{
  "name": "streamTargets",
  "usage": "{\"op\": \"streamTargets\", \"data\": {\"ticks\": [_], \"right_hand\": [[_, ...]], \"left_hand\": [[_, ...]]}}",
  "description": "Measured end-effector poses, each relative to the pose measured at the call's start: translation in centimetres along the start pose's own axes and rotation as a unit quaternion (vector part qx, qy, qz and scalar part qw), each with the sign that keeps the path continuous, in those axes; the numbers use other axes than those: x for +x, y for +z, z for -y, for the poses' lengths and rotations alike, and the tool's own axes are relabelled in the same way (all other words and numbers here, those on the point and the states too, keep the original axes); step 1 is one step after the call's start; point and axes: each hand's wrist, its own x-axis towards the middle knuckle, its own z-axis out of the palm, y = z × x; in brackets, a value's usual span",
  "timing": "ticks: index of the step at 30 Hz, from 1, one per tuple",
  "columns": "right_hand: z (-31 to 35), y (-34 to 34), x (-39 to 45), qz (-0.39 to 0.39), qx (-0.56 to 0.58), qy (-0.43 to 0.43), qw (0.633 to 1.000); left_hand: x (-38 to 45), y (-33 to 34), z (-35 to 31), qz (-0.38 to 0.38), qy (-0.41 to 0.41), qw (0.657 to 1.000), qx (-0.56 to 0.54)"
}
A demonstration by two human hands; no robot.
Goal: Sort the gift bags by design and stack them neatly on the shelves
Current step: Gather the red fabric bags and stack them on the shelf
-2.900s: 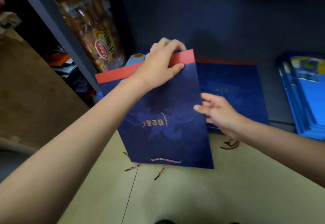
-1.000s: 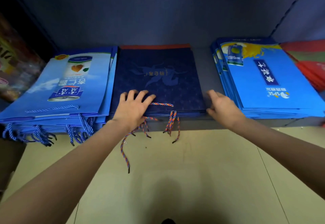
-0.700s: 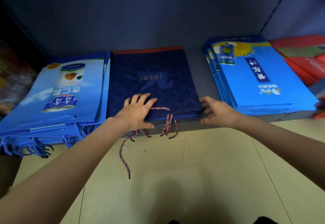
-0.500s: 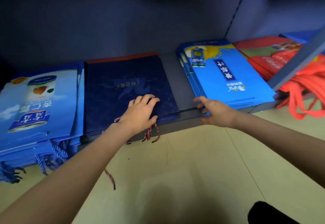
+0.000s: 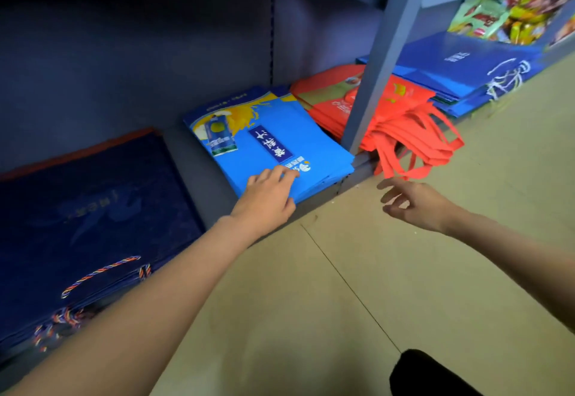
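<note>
Left hand: the left hand (image 5: 270,196) lies flat on the near edge of the light-blue bag stack (image 5: 280,143), fingers straight and spread, pointing toward 1 o'clock, gripping nothing.
Right hand: the right hand (image 5: 413,202) hangs over the floor (image 5: 357,286), fingers loosely apart and relaxed, holding nothing, touching no bag.
Light-blue stack: on the bottom shelf (image 5: 354,167), directly under the left fingertips; from the right hand it sits at 9 o'clock, apart from it.
Red bags: the red bag pile (image 5: 401,106) lies at 12 o'clock from the right hand, near but not touched, its red loop handles (image 5: 413,143) spilling over the shelf edge toward the floor.
Navy stack: the navy bag stack (image 5: 87,221) rests at 8 o'clock from the left hand, well apart, a multicoloured cord handle (image 5: 99,274) lying across its top.
Far stack: royal-blue bags (image 5: 466,65) lie beyond the grey shelf post (image 5: 379,56), at 1 o'clock.
Writing: the light-blue top bag shows a drink carton picture (image 5: 219,137), a dark-blue strip of white Chinese characters and a white logo partly under the fingers; none reads clearly. The navy bag's gold lettering is too faint to read.
Upper right: colourful snack packets (image 5: 510,12), labels blurred.
</note>
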Motion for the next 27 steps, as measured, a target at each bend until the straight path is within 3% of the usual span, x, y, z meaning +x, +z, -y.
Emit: {"op": "streamTargets", "data": {"ticks": [5,9,15,18,22,27], "right_hand": [[-5.4,-4.9,1.2,-0.116,0.066,0.1,0.986],[-8.3,-6.8,2.2,-0.147,0.115,0.137,0.973],[-12.0,-7.2,3.6,-0.219,0.191,0.164,0.943],[-14.3,-7.3,5.7,-0.233,0.297,0.188,0.907],[-16.4,-7.6,9.6,-0.212,0.45,0.165,0.852],[-17.7,-8.4,15.6,-0.17,0.535,0.112,0.82]], "left_hand": [[5.9,-1.6,-6.7,0.014,0.103,0.994,0.03],[11.0,-2.4,-11.7,-0.005,0.149,0.987,0.057],[15.1,0.5,-15.1,-0.009,0.136,0.987,0.088],[17.0,2.1,-14.7,0.0,0.122,0.988,0.092],[19.8,2.9,-14.9,0.037,0.075,0.992,0.096],[24.7,3.7,-15.8,0.113,-0.016,0.989,0.096]]}}
